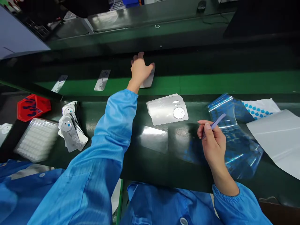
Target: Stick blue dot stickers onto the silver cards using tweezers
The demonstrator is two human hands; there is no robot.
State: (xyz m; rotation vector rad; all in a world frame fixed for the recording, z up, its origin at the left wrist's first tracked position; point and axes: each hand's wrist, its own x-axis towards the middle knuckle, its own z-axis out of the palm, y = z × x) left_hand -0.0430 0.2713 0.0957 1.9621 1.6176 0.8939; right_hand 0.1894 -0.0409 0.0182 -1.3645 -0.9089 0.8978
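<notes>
Plates [102, 80] lie on the green belt [199, 82] at upper centre; left hand [140, 71], spread wide, rests on a third plate [149, 82], with a stack [167, 109] below it, apart; right hand [212, 142] pinches tweezers [217, 122] above blue film [241, 147]

no readable text, blurred blue marks [30, 107] on red hexagonal block [43, 104]
</notes>
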